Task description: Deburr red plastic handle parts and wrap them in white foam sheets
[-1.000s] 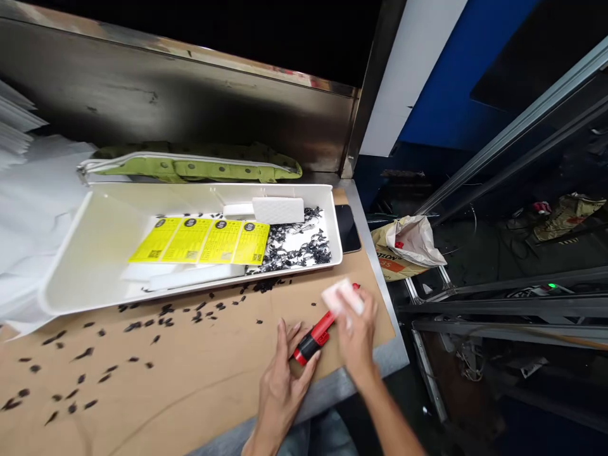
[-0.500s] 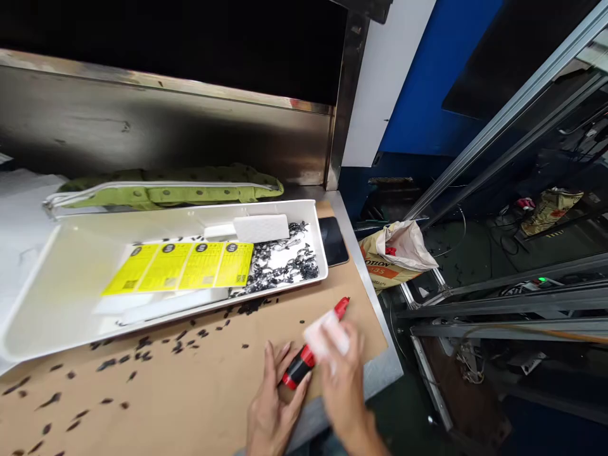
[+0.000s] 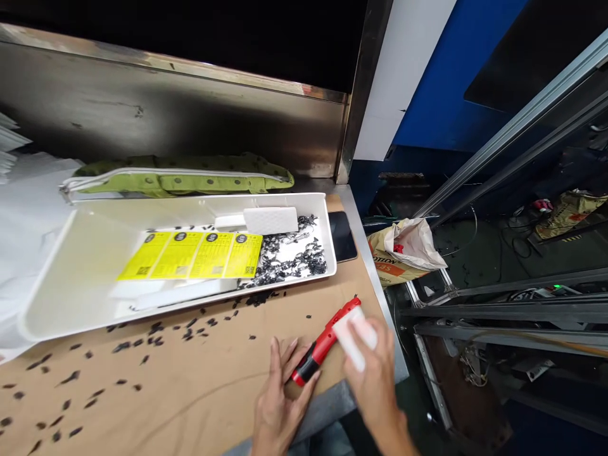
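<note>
A brown cardboard-covered worktop carried a long white plastic tray holding yellow printed labels and a heap of small black clips. More black clips lay scattered on the cardboard in front of the tray. A red and black hand tool lay near the worktop's right edge. The left hand rested flat, fingers spread, touching the tool's black end. The right hand gripped a small white pad against the tool's red part.
</note>
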Available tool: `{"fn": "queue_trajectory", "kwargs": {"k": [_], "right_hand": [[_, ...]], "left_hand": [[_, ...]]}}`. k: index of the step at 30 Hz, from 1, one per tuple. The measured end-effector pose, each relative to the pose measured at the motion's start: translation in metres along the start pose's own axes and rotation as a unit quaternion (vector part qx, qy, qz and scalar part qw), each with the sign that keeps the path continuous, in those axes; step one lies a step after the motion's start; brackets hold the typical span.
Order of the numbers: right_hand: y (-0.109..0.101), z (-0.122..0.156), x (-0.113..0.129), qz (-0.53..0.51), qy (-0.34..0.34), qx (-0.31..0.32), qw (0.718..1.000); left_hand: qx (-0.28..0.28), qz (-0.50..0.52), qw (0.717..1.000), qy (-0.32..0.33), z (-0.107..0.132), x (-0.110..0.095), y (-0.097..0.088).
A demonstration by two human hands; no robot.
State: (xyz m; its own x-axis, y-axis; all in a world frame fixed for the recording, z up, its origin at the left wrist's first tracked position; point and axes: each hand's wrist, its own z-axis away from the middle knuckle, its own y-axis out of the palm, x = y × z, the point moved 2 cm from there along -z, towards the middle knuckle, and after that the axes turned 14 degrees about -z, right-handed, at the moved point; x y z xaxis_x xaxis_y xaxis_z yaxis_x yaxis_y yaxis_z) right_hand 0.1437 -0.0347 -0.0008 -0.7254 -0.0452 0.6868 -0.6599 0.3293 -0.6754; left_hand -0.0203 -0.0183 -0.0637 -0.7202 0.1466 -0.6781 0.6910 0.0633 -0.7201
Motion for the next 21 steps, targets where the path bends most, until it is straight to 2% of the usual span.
{"fn": "queue_trajectory", "kwargs": {"k": [3, 6, 8, 11, 15, 17, 19, 21], "right_hand": [[0.005, 0.004, 0.004, -0.008, -0.014, 0.023, 1.0], [0.007, 0.007, 0.004, 0.019, 0.018, 0.004, 1.0], [0.009, 0.011, 0.007, 0.027, 0.011, -0.012, 1.0], [0.01, 0.01, 0.006, 0.015, 0.001, 0.006, 1.0], [-0.015, -0.016, -0.027, 0.032, 0.067, -0.028, 0.997], [-0.029, -0.027, -0.043, 0.013, 0.085, -0.039, 0.996], [-0.034, -0.03, -0.049, -0.025, 0.081, -0.02, 0.996], [-0.032, -0.028, -0.046, -0.045, 0.062, -0.003, 0.997]], "left_hand": [[0.007, -0.003, 1.0, 0.016, 0.0, -0.001, -0.001], [0.001, -0.011, 1.0, 0.026, 0.001, -0.002, -0.002], [-0.001, -0.023, 0.999, 0.03, 0.001, -0.002, -0.002], [-0.008, -0.052, 0.997, 0.052, 0.002, 0.001, 0.0], [-0.03, -0.089, 0.992, 0.085, 0.003, 0.008, -0.001], [-0.024, -0.114, 0.986, 0.117, 0.001, 0.005, -0.003], [-0.005, -0.144, 0.978, 0.152, -0.003, -0.003, -0.006], [0.009, -0.168, 0.971, 0.17, -0.008, -0.013, -0.007]]}}
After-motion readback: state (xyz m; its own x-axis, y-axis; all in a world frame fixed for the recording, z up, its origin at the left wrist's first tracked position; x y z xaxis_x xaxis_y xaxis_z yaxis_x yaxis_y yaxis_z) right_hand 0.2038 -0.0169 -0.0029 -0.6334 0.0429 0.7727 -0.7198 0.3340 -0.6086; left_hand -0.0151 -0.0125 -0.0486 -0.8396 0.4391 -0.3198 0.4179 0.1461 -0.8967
